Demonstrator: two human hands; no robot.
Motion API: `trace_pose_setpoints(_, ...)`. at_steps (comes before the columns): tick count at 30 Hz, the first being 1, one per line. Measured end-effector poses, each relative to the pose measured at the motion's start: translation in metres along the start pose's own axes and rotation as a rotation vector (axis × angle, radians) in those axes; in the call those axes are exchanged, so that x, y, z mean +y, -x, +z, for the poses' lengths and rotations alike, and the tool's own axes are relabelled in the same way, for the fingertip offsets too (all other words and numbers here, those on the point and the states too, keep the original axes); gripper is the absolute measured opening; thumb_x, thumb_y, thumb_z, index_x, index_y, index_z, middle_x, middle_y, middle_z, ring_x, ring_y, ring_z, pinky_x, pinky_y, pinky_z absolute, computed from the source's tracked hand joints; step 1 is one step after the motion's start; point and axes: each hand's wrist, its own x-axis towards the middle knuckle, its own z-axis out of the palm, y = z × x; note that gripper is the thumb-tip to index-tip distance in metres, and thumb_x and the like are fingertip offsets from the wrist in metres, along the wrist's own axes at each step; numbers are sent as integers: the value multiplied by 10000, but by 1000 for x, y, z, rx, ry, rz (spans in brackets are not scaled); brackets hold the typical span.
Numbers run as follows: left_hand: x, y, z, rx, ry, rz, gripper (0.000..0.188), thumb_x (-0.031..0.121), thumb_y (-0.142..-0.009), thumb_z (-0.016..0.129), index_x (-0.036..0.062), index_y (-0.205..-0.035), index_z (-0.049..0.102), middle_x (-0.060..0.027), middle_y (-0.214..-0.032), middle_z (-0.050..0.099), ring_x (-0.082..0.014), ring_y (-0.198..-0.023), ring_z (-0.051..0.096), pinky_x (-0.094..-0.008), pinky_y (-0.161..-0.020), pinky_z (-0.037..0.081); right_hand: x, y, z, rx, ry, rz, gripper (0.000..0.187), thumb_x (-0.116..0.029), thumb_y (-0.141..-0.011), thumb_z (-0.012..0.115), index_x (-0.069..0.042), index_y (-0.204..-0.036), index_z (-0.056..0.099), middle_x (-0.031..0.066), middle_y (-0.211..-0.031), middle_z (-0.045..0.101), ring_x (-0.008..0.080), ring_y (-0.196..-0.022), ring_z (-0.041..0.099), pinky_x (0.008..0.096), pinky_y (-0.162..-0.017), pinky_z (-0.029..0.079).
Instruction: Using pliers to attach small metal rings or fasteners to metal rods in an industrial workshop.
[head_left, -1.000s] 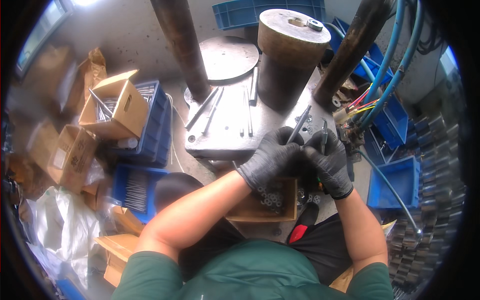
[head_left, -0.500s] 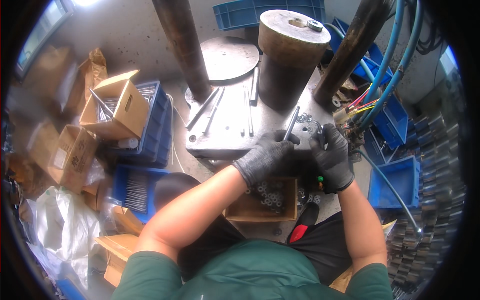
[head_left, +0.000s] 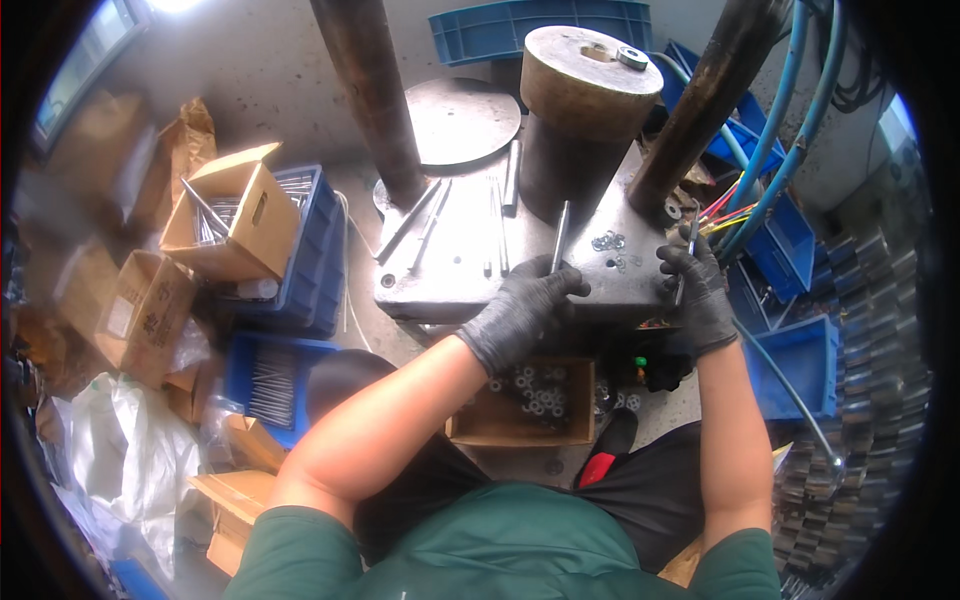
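Observation:
My left hand [head_left: 528, 308], in a dark glove, is closed round a metal rod [head_left: 562, 232] that stands nearly upright out of the fist, above the front edge of the steel table [head_left: 440, 284]. To the right, my gloved right hand [head_left: 702, 300] grips a slim metal tool [head_left: 690, 245] with a thin upper end; its exact kind is unclear. Between the hands, small metal rings or clips [head_left: 608, 241] lie in a loose cluster on the table. Several more rods [head_left: 497, 225] lie on the table's left part.
A thick steel cylinder [head_left: 575, 130] rises behind the table between two pillars [head_left: 372, 95]. Below the edge sits a cardboard box [head_left: 480, 425] with small ring parts. Blue bins [head_left: 795, 365] and hoses [head_left: 815, 110] are at right; rod-filled boxes [head_left: 245, 225] stand at left.
My right hand has moved right with the slim tool, away from the ring cluster. My left hand has shifted slightly left, and its rod is more upright.

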Motion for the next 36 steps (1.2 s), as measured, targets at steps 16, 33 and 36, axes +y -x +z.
trace_pose_setpoints(16, -15, -12, -3, 91, 239, 55, 155, 235, -935, 694, 106, -990, 629, 9, -736, 566, -95, -615, 521, -236, -534, 419, -14, 57, 23, -289, 1022, -1008, 555, 74, -664, 671, -98, -1190, 712, 141, -1102, 695, 383, -1009, 635, 474, -890, 529)
trace_pose_setpoints(33, -20, -19, -2, 55, 356, 83, 127, 184, -961, 679, 102, -1002, 591, 19, -709, 520, -95, -595, 497, -237, -516, 403, -18, 60, 27, -286, 1038, -951, 508, 67, -696, 690, -100, -1174, 728, 139, -1071, 703, 382, -995, 639, 472, -883, 532)
trace_pose_setpoints(36, -22, -18, -3, 64, 316, 104, 133, 192, -968, 671, 98, -1018, 593, 12, -713, 527, -97, -588, 498, -236, -515, 409, -19, 61, 27, -303, 1079, -960, 503, 64, -704, 685, -99, -1178, 727, 137, -1072, 703, 381, -993, 641, 465, -878, 537)
